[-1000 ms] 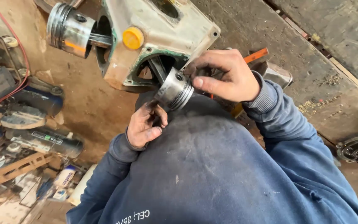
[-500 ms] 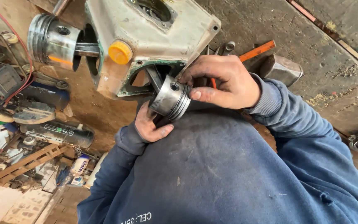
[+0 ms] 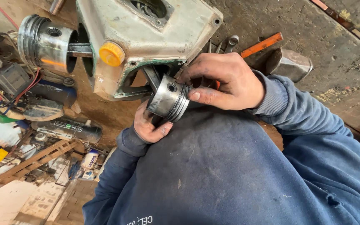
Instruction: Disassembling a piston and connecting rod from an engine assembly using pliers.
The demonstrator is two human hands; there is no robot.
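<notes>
A grey metal piston (image 3: 167, 98) on its connecting rod sticks out of the lower opening of a pale, worn engine block (image 3: 146, 37). My right hand (image 3: 226, 81) grips the piston's ringed crown from the right, thumb along its rim. My left hand (image 3: 148, 125) cups the piston from underneath, fingers curled against its skirt. A second piston (image 3: 46, 41) juts from the block's left side. A yellow cap (image 3: 111, 54) sits on the block's face. Both my arms wear a dark blue sweatshirt.
A hammer with an orange handle (image 3: 261, 45) and steel head (image 3: 290, 62) lies on the wooden bench at the right, with wrench ends (image 3: 230, 41) beside it. Cluttered tools, a black cylinder (image 3: 69, 129), wires and wooden slats (image 3: 26, 162) fill the left side below.
The view has drifted so the block and pistons sit lower and nearer. My right hand has shifted its hold on the piston crown; my left hand stays under it.
</notes>
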